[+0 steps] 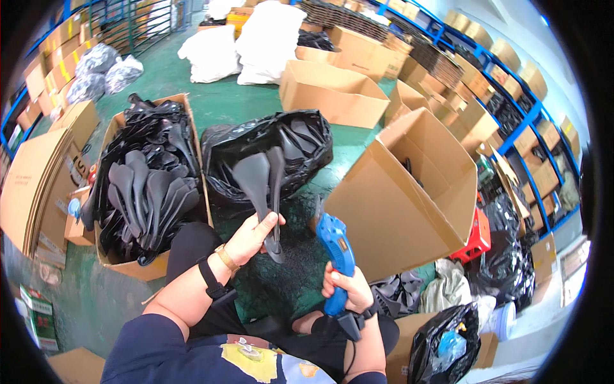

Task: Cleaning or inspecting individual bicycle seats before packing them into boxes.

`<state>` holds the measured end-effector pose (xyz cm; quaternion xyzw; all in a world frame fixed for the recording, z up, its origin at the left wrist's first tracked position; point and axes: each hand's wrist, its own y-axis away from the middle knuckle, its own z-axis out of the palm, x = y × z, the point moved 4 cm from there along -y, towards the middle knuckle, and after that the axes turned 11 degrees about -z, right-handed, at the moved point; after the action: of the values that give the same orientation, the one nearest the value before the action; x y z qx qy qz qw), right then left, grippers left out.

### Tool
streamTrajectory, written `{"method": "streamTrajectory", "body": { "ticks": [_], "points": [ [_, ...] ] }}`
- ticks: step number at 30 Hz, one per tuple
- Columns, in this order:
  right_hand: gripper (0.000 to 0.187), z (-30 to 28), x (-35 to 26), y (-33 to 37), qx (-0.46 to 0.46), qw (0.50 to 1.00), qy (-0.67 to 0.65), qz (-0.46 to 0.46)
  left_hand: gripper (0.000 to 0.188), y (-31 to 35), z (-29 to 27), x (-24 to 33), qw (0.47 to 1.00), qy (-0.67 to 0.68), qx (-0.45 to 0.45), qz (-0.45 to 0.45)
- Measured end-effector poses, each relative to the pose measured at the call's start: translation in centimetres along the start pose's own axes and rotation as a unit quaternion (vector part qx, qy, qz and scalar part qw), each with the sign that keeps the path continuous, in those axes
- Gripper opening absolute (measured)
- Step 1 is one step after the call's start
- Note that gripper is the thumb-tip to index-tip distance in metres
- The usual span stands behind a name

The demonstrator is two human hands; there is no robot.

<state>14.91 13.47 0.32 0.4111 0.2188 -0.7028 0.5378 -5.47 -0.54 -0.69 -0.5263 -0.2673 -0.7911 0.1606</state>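
Observation:
My left hand (251, 238) is closed around the narrow ends of a pair of black bicycle saddle shells (251, 176). One shows its broad face; the other is turned nearly edge-on beside it. In my right hand (350, 291) is a pair of blue electric scissors (334, 238), held by the handle, with the metal tip pointing up and away from me. The tip is apart from the shells. Just beyond my left hand, an open black plastic bag (220, 150) holds more shells. To its left, a carton (197, 153) is heaped with several black shells (137, 192).
A large open carton (384, 211) stands at right, with a red stool (476, 237) behind it. Flattened cardboard (32, 192) leans at far left. White sacks (268, 41) and another open carton (332, 96) stand farther back. A black bag (444, 339) sits at lower right.

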Motion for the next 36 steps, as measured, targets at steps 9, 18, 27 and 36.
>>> {"method": "streamTrajectory", "body": {
  "ticks": [9,18,27,36],
  "points": [
    [0.029,1.7,-5.7,2.6,0.092,0.967,0.189,-0.142,0.036,0.6,-0.2,1.3,0.999,-0.022,0.004,0.028],
    [0.024,2.6,-0.2,6.2,0.018,0.974,0.137,0.179,0.042,0.5,0.0,0.2,0.999,-0.014,-0.033,0.019],
    [0.021,2.1,7.4,4.9,-0.034,0.982,-0.021,0.186,0.044,1.4,0.1,0.3,0.99,0.057,-0.126,-0.022],
    [0.021,2.1,7.3,2.7,-0.018,0.983,-0.048,0.179,0.043,1.2,0.1,0.2,0.996,0.043,-0.074,-0.031]
  ]
}}
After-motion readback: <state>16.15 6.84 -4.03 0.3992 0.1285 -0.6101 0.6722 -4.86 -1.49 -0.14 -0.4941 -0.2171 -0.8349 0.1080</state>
